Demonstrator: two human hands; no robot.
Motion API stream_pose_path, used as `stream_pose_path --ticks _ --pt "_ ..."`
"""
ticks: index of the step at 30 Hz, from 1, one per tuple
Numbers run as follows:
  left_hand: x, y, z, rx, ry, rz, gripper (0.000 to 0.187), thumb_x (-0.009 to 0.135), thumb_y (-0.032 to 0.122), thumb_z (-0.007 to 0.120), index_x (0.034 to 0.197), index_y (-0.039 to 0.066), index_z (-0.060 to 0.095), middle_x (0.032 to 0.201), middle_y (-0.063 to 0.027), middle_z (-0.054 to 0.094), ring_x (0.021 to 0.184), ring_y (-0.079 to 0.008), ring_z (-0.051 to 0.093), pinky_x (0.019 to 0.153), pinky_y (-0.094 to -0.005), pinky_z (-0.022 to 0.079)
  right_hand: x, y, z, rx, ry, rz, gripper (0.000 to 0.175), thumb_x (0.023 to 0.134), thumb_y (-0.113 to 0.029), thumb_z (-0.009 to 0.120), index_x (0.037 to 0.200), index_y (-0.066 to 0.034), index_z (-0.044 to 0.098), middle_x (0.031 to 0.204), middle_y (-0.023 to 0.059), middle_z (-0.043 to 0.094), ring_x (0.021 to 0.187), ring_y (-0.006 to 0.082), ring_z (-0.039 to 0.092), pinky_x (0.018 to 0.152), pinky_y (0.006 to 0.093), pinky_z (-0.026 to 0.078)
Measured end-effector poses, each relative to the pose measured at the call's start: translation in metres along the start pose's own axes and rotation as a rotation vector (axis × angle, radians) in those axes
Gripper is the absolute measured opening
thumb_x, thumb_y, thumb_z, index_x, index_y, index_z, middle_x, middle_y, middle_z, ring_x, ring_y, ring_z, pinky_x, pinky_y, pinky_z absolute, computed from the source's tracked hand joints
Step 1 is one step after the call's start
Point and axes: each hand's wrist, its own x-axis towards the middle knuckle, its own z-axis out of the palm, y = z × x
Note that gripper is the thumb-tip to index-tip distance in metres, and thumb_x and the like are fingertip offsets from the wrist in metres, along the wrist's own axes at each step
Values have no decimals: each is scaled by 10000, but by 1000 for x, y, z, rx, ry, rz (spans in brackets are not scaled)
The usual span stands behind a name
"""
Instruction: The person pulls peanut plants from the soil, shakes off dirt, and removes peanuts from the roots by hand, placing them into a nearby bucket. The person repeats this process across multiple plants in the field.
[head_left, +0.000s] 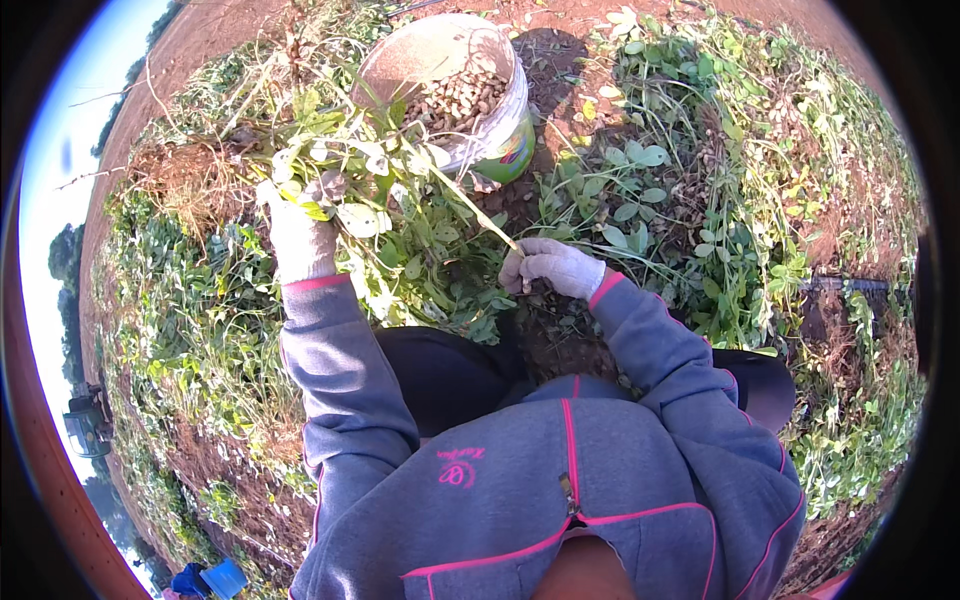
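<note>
My left hand (300, 232), in a pale work glove, is closed around the stems of an uprooted peanut plant (360, 172), left of the bucket; leaves cover its fingers. The plant's tangled roots (191, 180) hang out to the left. My right hand (551, 266), gloved too, pinches the lower end of a long pale stem (476, 210) that runs up into the leaves. Beyond both hands stands a white plastic bucket (517, 112) with a green lower band, partly filled with peanuts in the shell (465, 101). Some leaves overlap its near rim.
Pulled peanut plants (720, 187) lie in rows over reddish soil on the right, and more leafy plants (202, 300) on the left. A black hose or pipe (855, 285) crosses at right. At lower left are a blue container (223, 579) and, farther up, a dark vehicle (88, 424).
</note>
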Motion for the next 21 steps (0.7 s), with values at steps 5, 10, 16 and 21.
stream_pose_path --ticks 5,10,16,21 --pt "5 -6 -7 -4 60 -77 635 867 -13 682 1412 140 394 901 -63 670 745 -167 672 640 -284 553 -14 1 15 152 72 67 408 913 -157 591 1288 3 592 755 -34 523 634 95 485 726 261 490" --pt "4 -8 -8 -54 53 -35 635 796 -81 732 1334 142 481 1044 -74 655 789 -178 668 624 -293 555 -23 7 -1 133 166 26 370 977 -121 527 1304 39 590 870 18 613 815 109 572 865 262 494" --pt "7 -23 -18 140 25 -37 531 760 -59 774 1206 98 532 1023 -64 646 811 -193 655 637 -323 563 -15 25 -15 354 581 -2 374 1013 -125 525 1366 -6 558 1052 91 675 983 187 671 875 297 538" --pt "1 -44 -51 989 -43 345 667 727 86 841 1320 6 545 1174 -121 642 944 -200 633 834 -321 528 -17 24 -26 -453 977 78 261 999 -140 547 1195 -41 690 1035 105 715 900 190 699 724 319 566"
